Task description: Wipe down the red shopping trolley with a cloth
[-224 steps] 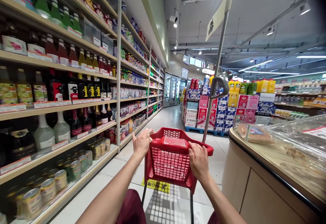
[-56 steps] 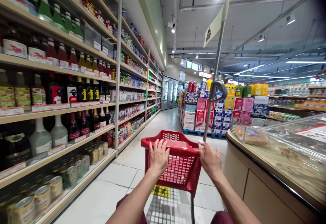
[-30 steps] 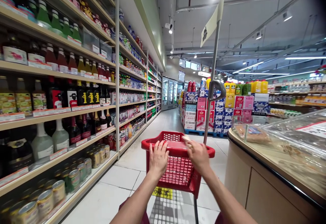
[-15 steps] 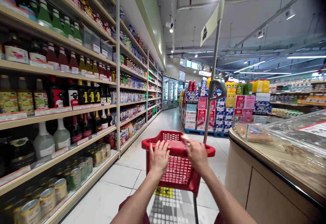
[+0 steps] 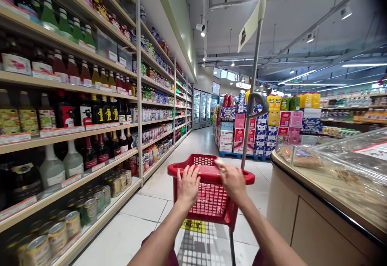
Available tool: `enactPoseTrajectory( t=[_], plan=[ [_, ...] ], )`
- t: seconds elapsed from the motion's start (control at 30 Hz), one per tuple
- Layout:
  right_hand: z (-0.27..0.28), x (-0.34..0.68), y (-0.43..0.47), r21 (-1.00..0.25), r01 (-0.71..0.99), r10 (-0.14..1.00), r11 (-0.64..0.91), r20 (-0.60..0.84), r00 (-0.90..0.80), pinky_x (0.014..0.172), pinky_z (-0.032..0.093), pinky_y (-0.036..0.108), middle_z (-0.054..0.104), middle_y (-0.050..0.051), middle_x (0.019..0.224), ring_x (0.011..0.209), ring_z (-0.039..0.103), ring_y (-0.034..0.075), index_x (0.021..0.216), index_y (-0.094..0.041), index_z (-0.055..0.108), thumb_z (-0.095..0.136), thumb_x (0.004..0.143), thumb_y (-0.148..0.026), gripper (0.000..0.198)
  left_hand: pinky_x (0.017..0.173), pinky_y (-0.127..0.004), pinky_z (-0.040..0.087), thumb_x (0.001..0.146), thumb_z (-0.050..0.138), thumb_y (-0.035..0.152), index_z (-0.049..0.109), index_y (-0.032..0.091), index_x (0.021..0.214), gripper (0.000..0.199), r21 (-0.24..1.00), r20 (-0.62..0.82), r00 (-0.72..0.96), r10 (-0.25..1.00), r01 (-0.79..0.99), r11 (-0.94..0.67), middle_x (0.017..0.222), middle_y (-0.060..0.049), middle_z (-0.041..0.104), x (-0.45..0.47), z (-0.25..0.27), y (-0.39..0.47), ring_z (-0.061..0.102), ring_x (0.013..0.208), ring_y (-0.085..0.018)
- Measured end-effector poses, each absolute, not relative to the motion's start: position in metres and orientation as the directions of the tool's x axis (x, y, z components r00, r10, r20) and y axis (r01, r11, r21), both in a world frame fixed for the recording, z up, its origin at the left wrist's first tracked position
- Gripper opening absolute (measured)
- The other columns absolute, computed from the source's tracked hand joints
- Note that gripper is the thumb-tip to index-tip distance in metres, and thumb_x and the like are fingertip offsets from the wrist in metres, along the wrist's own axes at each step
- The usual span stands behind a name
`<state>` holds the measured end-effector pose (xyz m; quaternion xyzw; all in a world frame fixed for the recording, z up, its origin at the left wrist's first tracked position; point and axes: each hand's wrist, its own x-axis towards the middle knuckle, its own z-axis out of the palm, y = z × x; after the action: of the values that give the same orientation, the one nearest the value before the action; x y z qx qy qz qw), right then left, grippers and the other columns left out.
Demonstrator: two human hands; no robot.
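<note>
A red plastic shopping cart basket (image 5: 208,203) with a perforated wall stands in front of me at the lower middle. On the left part of its near rim lies my left hand (image 5: 188,185), palm down, fingers stretched out and slightly apart. Further right, my right hand (image 5: 234,181) rests at the same rim with its fingers bent. A small white wad (image 5: 220,162) shows at its fingertips; its kind is too small to tell. From the cart's right side rises a grey pole (image 5: 253,76) bearing a hook-like loop (image 5: 258,104) and a pale flag (image 5: 249,28).
Shelves (image 5: 90,129) of bottles and cans line the left side. A counter (image 5: 305,201) with packaged bread (image 5: 300,156) under a clear cover curves in at right. Stacked drink cartons (image 5: 242,133) stand ahead beside a tiled aisle (image 5: 198,139) leading to glass-door fridges (image 5: 202,107).
The cart and both hands appear very slightly higher in the view. Each hand keeps its place on the rim, and the white wad stays at the right fingertips.
</note>
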<state>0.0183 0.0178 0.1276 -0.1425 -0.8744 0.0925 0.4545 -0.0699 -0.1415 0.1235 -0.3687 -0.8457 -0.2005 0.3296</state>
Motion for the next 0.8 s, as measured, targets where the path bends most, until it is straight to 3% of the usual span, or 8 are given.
enactPoseTrajectory(
  t=[0.07,0.13,0.2,0.33,0.4,0.63,0.7,0.8],
  plan=[
    [0.124,0.035,0.045,-0.374,0.295,0.476,0.879,0.715,-0.512,0.093,0.028,0.045,0.064,0.007,0.100,0.093,0.056,0.021,0.102,-0.020,0.057,0.035,0.081,-0.025,0.031,0.103,-0.053,0.020,0.088,0.034,0.028,0.046,0.027,0.120,0.035,0.113,0.703,-0.521,0.485,0.754,0.647,0.126,-0.001,0.051,-0.068,0.124,-0.140,0.038,0.120,-0.021],
    [0.123,0.039,0.053,-0.413,0.330,0.528,0.849,0.700,-0.481,0.092,0.030,0.044,0.064,0.007,0.098,0.090,0.056,0.021,0.102,-0.019,0.057,0.033,0.082,-0.026,0.032,0.103,-0.054,0.020,0.087,0.034,0.028,0.047,0.027,0.120,0.035,0.125,0.698,-0.533,0.479,0.749,0.651,0.126,0.000,0.050,-0.066,0.124,-0.139,0.038,0.120,-0.021],
    [0.125,0.027,0.036,-0.397,0.249,0.468,0.883,0.736,-0.489,0.092,0.031,0.041,0.063,0.007,0.102,0.095,0.055,0.021,0.104,-0.018,0.056,0.033,0.082,-0.024,0.033,0.103,-0.054,0.020,0.088,0.034,0.028,0.046,0.027,0.120,0.035,0.124,0.696,-0.536,0.478,0.746,0.654,0.127,0.000,0.050,-0.066,0.124,-0.138,0.037,0.120,-0.021],
    [0.134,-0.007,-0.020,-0.208,0.028,0.189,0.978,0.813,-0.551,0.097,0.028,0.039,0.057,0.006,0.116,0.112,0.046,0.019,0.110,-0.019,0.055,0.038,0.079,-0.017,0.035,0.103,-0.054,0.022,0.088,0.034,0.028,0.046,0.027,0.120,0.035,0.092,0.701,-0.520,0.488,0.745,0.660,0.126,0.000,0.051,-0.068,0.124,-0.140,0.039,0.120,-0.021],
    [0.136,-0.008,-0.023,-0.163,0.003,0.136,0.987,0.811,-0.569,0.097,0.027,0.040,0.056,0.004,0.118,0.113,0.046,0.019,0.113,-0.022,0.053,0.040,0.077,-0.015,0.039,0.102,-0.053,0.023,0.087,0.035,0.029,0.046,0.028,0.120,0.035,0.074,0.707,-0.510,0.490,0.742,0.666,0.126,0.000,0.051,-0.068,0.124,-0.141,0.039,0.119,-0.021],
    [0.123,0.039,0.058,-0.384,0.356,0.519,0.852,0.705,-0.483,0.089,0.033,0.046,0.065,0.009,0.097,0.089,0.058,0.023,0.103,-0.017,0.058,0.034,0.081,-0.024,0.033,0.103,-0.053,0.021,0.087,0.033,0.029,0.045,0.028,0.121,0.036,0.103,0.710,-0.518,0.476,0.746,0.658,0.126,-0.001,0.050,-0.066,0.123,-0.139,0.039,0.120,-0.021],
    [0.123,0.029,0.045,-0.371,0.296,0.473,0.880,0.736,-0.484,0.090,0.034,0.043,0.064,0.010,0.101,0.095,0.057,0.022,0.106,-0.017,0.057,0.033,0.082,-0.023,0.035,0.103,-0.053,0.022,0.087,0.034,0.028,0.045,0.028,0.121,0.036,0.099,0.710,-0.522,0.473,0.738,0.667,0.127,-0.001,0.050,-0.065,0.123,-0.138,0.038,0.120,-0.022],
    [0.128,0.000,-0.002,-0.247,0.123,0.274,0.961,0.798,-0.537,0.095,0.031,0.040,0.058,0.008,0.114,0.110,0.048,0.021,0.112,-0.018,0.054,0.035,0.079,-0.017,0.038,0.102,-0.054,0.023,0.087,0.035,0.028,0.045,0.029,0.121,0.036,0.076,0.703,-0.517,0.488,0.737,0.671,0.126,0.000,0.050,-0.067,0.123,-0.139,0.038,0.120,-0.022]
  ],
)
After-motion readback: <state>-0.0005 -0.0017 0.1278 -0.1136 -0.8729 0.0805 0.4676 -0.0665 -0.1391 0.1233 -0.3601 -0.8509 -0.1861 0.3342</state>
